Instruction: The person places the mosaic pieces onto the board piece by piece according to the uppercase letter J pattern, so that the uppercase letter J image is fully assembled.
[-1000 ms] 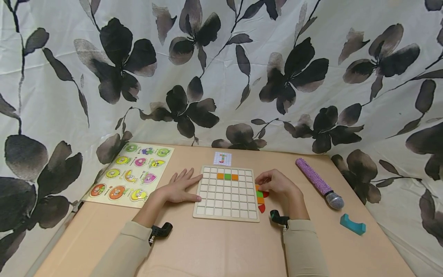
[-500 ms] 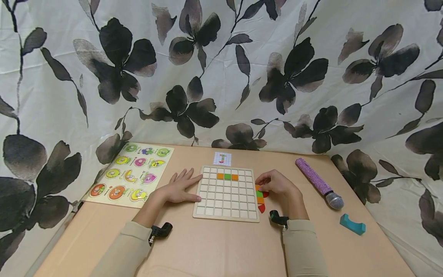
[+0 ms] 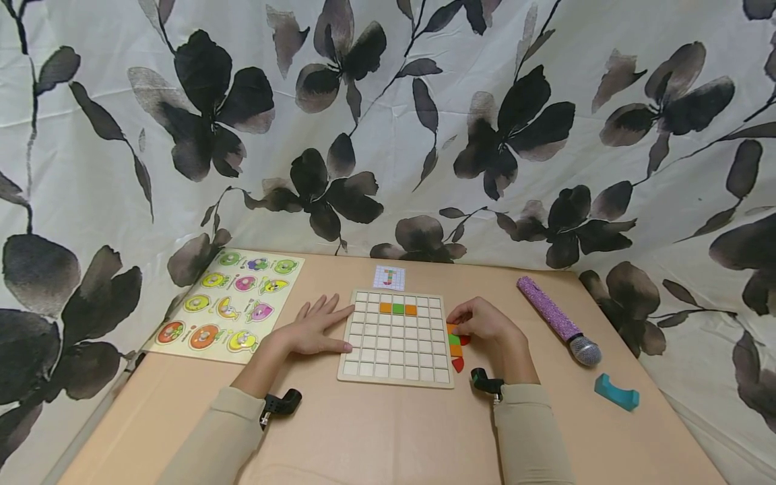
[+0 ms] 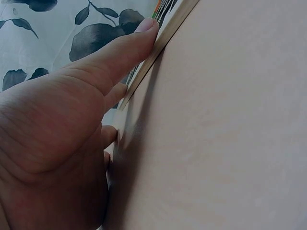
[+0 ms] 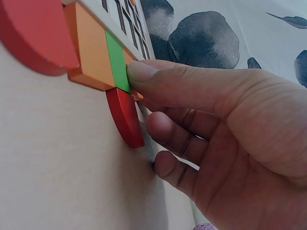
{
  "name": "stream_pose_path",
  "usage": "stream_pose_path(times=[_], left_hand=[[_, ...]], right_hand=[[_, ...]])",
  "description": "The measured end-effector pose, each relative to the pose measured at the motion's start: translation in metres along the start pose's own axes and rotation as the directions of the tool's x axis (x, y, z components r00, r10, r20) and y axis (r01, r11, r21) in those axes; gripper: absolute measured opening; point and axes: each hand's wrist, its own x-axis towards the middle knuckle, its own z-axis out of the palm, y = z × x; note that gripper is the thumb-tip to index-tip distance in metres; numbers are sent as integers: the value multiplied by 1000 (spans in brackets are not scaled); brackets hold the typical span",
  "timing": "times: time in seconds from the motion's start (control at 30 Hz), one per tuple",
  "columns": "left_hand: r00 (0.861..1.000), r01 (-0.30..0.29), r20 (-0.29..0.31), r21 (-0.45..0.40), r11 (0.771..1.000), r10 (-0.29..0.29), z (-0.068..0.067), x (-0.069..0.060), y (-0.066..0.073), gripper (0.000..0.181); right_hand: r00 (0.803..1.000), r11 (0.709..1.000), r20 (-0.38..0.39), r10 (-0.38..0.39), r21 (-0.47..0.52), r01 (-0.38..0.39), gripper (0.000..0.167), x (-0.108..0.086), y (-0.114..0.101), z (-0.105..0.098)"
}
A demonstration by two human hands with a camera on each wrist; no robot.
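Observation:
The white grid board (image 3: 397,355) has an orange, a green (image 3: 398,309) and an orange square in a row near its top. My left hand (image 3: 312,333) lies with straight fingers at its left side; in the left wrist view this hand (image 4: 57,124) rests its thumb on the board's edge (image 4: 165,42). At the right side my right hand (image 3: 490,323) pinches the end orange block (image 3: 451,329). In the right wrist view the hand (image 5: 244,124) has its thumb beside a green block (image 5: 117,61), with another orange block (image 5: 92,52) and red pieces (image 5: 125,116) adjoining.
A small pattern card (image 3: 389,277) lies behind the board. To the left is a sheet of fruit pictures (image 3: 228,308). A glittery purple microphone (image 3: 548,310) and a teal curved piece (image 3: 617,393) lie on the right. A floral cloth (image 3: 424,155) hangs behind the table.

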Motion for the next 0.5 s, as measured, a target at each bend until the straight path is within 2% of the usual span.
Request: stream_pose_path(times=[0.5], left_hand=[[1000,8,6,13,1000,-8,0,0,1,94]], right_hand=[[1000,1000,-11,22,-18,-22,15,1,-1,1]])
